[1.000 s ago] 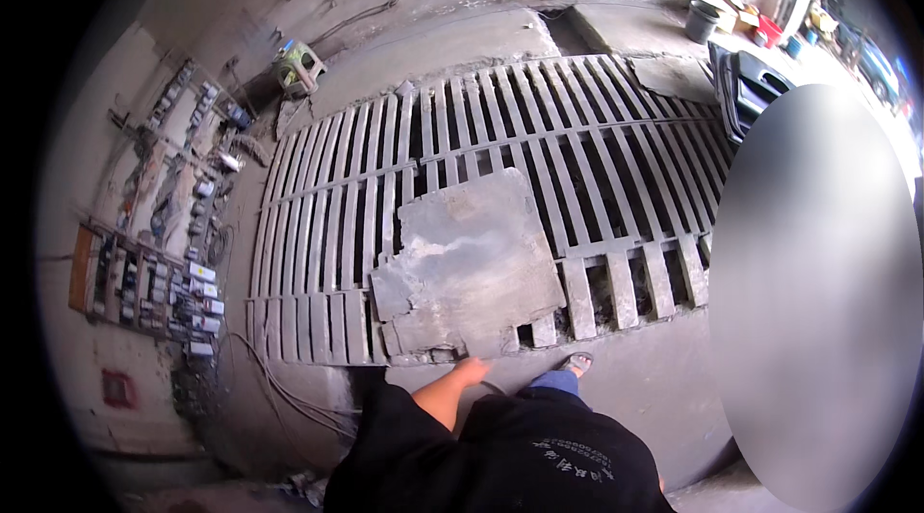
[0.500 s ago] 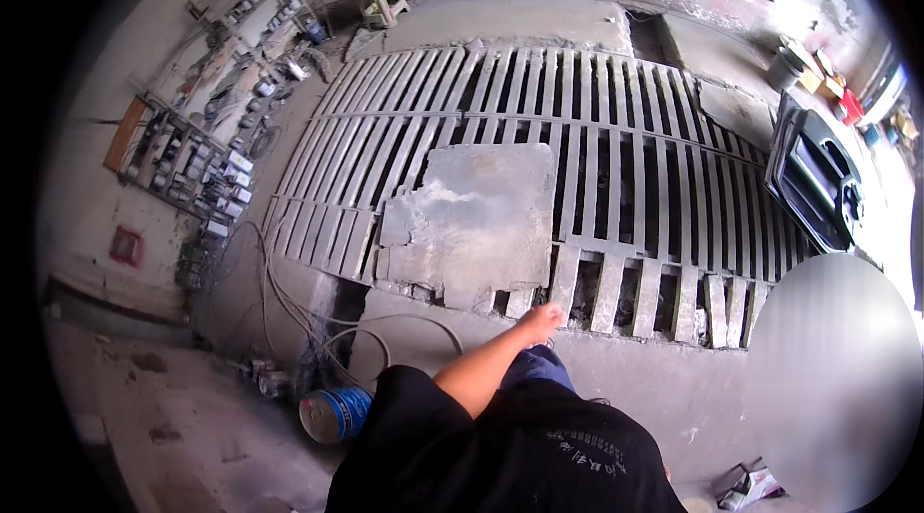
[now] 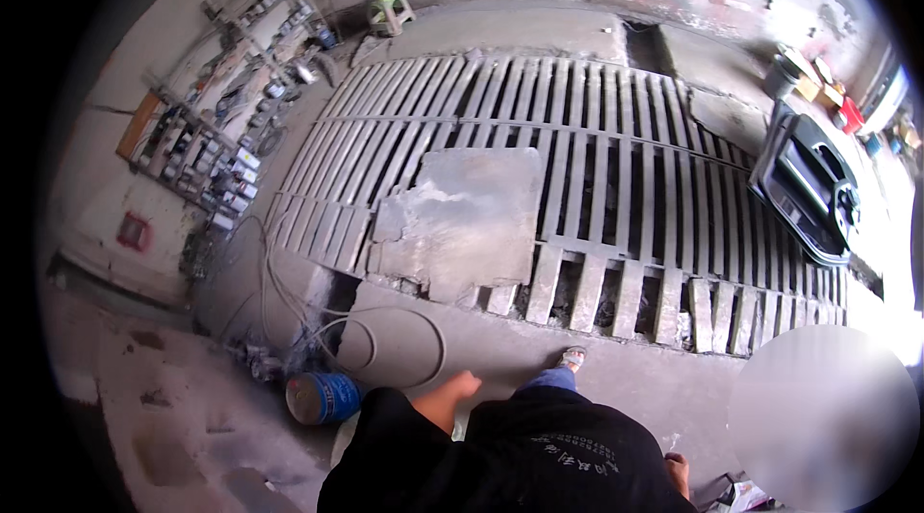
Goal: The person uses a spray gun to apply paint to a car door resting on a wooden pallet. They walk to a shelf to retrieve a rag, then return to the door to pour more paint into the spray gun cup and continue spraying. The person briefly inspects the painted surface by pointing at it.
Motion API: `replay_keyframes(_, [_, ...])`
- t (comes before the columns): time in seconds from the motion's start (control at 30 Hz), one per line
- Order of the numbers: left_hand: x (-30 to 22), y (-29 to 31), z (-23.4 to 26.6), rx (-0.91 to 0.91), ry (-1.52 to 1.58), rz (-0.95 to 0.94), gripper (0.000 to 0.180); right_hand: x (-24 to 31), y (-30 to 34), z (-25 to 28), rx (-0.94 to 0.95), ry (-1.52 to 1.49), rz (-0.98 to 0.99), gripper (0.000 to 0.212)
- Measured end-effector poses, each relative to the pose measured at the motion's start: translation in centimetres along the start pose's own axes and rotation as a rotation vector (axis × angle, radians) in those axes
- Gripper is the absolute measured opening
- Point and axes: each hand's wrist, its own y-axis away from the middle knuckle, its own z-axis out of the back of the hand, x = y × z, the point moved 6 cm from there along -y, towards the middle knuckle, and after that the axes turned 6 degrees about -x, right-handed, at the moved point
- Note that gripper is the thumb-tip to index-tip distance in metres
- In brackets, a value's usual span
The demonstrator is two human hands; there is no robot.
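My left hand (image 3: 463, 386) hangs low in front of my body, its fingers curled and nothing visible in them. Nearest to it is a loop of pale hose (image 3: 442, 345) on the concrete floor. A blue can (image 3: 332, 397) lies on its side to the left of that arm. Close to the right side of my black shirt, my right hand (image 3: 678, 470) shows only in part. Its fingers look curled, with no object visible in them. One foot in a light shoe (image 3: 573, 358) is planted ahead on the concrete, short of the floor grate.
A slatted floor grate (image 3: 626, 186) with dark gaps spans the middle, partly covered by a worn flat sheet (image 3: 472, 215). Shelves of cans (image 3: 207, 162) line the left wall. At right lies a dark car door (image 3: 813, 188). A green stool (image 3: 389, 12) stands far back.
My left hand has swung back and left, away from the grate's edge. My right hand has come into view. A foot now shows ahead, and the view has shifted slightly rightward.
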Motion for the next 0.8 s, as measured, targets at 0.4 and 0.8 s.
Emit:
replay_keyframes(0.4, [-22.7, -11.2, 1.6, 0.143, 0.369, -0.246, 0.017, 0.3, 1.8, 3.6, -0.361, -0.110, -0.067, 0.024])
replay_keyframes(0.8, [-35.0, -9.2, -4.2, 0.225, 0.007, -0.220, 0.015, -24.1, 7.6, -2.0, -0.399, -0.506, -0.609, 0.006])
